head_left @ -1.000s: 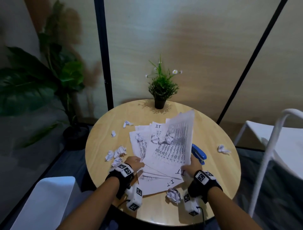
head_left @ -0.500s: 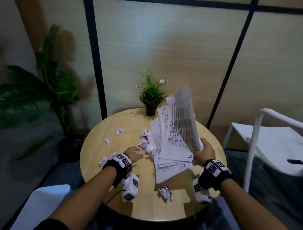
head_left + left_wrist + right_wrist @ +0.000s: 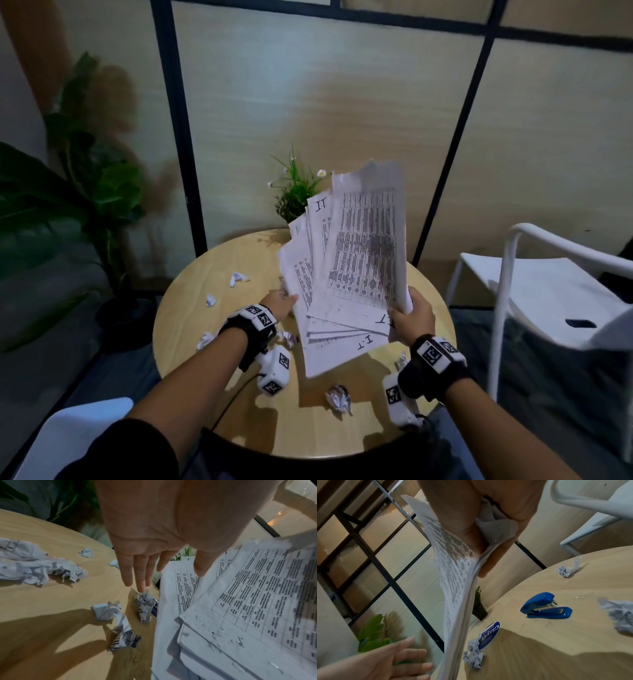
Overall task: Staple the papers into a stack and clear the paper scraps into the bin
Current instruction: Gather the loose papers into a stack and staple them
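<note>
My right hand grips a fanned sheaf of printed papers by its lower right edge and holds it tilted up, nearly upright, over the round wooden table. In the right wrist view the thumb and fingers pinch the papers edge-on. My left hand is open with straight fingers beside the sheaf's left edge, just above a crumpled scrap. Several more scraps lie on the table. A blue stapler lies on the table behind the papers, hidden in the head view.
A small potted plant stands at the table's far edge. A white chair is on the right, another white seat at the lower left. A large leafy plant fills the left. No bin is in view.
My right hand has raised the sheaf from flat on the table to nearly upright. The scraps that lay on it have slid off. My left hand let go and now hovers at the sheaf's left edge.
</note>
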